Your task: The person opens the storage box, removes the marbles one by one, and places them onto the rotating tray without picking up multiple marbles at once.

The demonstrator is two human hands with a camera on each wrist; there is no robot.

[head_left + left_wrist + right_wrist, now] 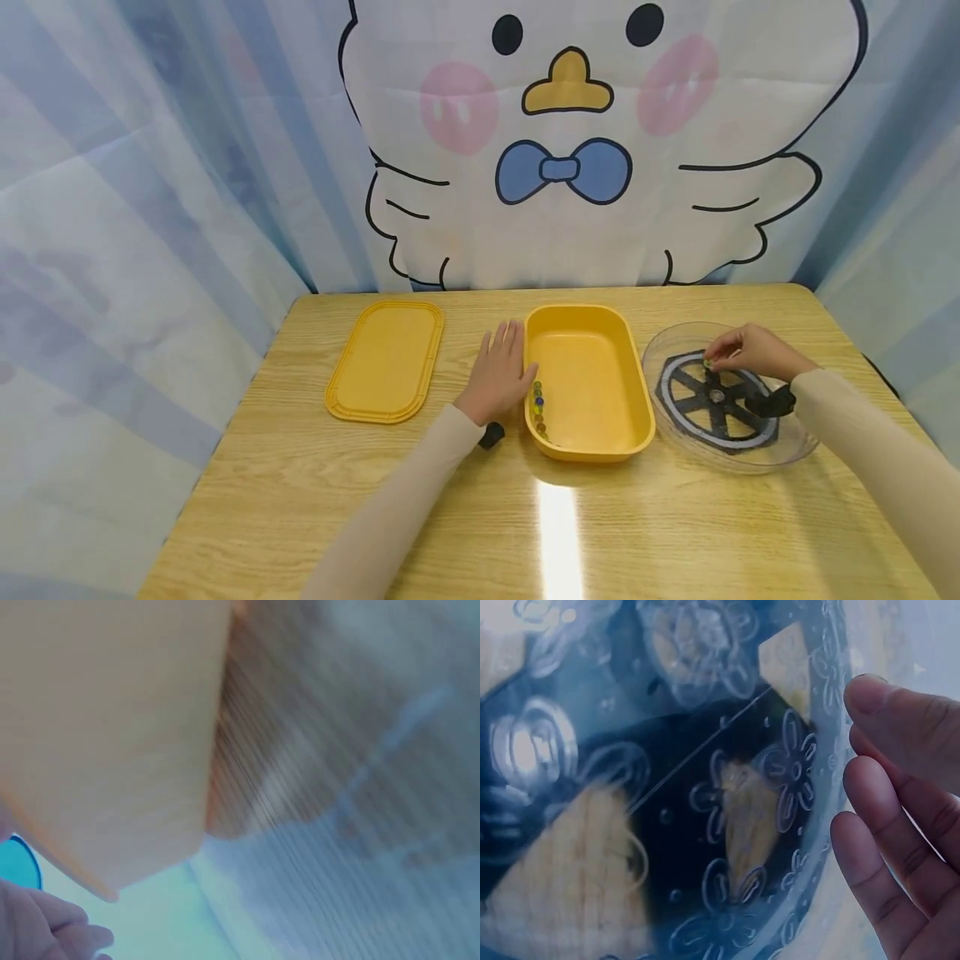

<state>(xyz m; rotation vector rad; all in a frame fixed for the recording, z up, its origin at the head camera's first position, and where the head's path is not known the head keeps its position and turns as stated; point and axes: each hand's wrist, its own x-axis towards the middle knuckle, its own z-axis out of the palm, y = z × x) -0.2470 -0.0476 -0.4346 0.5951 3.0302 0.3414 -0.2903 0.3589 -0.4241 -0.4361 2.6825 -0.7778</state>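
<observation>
In the head view my right hand (757,352) pinches a small greenish-yellow marble (707,364) over the far part of a clear round bowl (797,454). The right wrist view shows its fingers (870,787) at the bowl's side, with raised flower shapes on the clear wall. A dark, spoked wheel shape with a pale ring (717,396) shows within the bowl's outline. My left hand (493,373) lies along the left side of a yellow bin (592,367), fingers straight, thumb at its rim. Several glass marbles (538,402) line the bin's left inner edge, one of them blue.
A flat yellow lid (386,360) lies on the wooden table (480,517), left of the bin. Behind the table hangs a curtain (570,242) with a cartoon figure. The bin stands close beside the bowl.
</observation>
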